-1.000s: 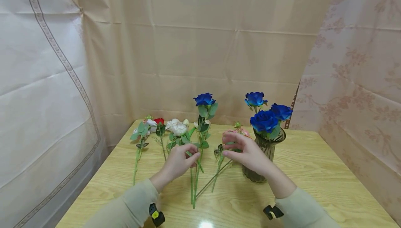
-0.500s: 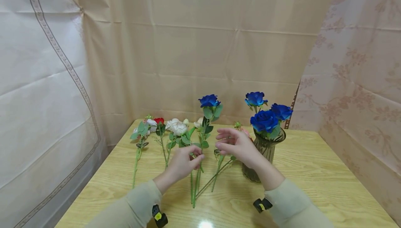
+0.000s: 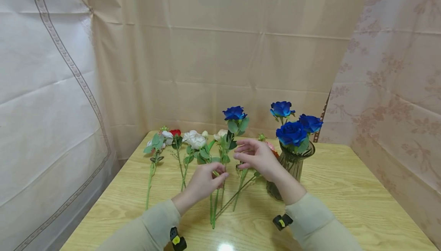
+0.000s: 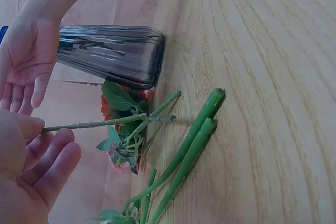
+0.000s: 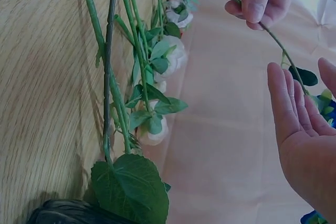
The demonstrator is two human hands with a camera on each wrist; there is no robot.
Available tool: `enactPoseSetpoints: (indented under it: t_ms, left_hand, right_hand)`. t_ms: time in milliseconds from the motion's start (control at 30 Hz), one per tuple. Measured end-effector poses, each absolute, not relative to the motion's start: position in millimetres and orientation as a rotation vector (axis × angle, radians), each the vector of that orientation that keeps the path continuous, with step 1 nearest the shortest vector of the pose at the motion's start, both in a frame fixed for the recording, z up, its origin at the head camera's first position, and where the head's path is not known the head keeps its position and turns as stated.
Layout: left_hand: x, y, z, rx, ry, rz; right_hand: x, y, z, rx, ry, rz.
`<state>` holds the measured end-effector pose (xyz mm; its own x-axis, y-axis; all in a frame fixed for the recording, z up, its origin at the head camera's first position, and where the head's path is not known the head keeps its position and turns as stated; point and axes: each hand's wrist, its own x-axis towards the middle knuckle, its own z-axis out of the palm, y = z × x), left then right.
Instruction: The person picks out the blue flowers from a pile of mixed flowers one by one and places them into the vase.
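Observation:
My left hand [image 3: 201, 182] pinches the stem [image 4: 89, 125] of a blue rose [image 3: 235, 113] between thumb and fingers, holding it upright over the table. Green leaves sit below the bloom. My right hand [image 3: 260, 161] is just right of that stem, fingers extended and thumb apart. In the right wrist view, the right palm [image 5: 310, 135] lies beside the upper stem near a dark leaf [image 5: 303, 76], without gripping it. Behind the right forearm stands a dark ribbed glass vase [image 3: 295, 166] with several blue roses [image 3: 291, 133] in it.
On the wooden table [image 3: 344, 189] lie white flowers [image 3: 197, 141], a red rose [image 3: 175, 132] and a white-and-pink spray [image 3: 156, 143] at the left. Loose green stems [image 3: 215, 209] point toward the front. Partly hidden pink and orange flowers [image 3: 270, 145] lie by the vase. Fabric [image 3: 220, 59] hangs behind.
My left hand has shifted right and slightly nearer, carrying the blue rose right. My right hand has moved left, away from the vase and closer to the stem.

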<state>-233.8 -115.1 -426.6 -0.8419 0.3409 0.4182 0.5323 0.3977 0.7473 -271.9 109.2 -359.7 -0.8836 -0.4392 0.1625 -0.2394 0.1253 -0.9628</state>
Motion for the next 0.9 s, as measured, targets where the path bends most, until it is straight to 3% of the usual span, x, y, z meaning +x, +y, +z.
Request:
enactPoseSetpoints:
  t_ms: [900]
  left_hand:
    - [-231.9, -100.3, -431.1, -0.868, -2.445, -1.354]
  right_hand:
    - [-281.8, 102.2, -364.6, -0.669, 2.245, -1.91]
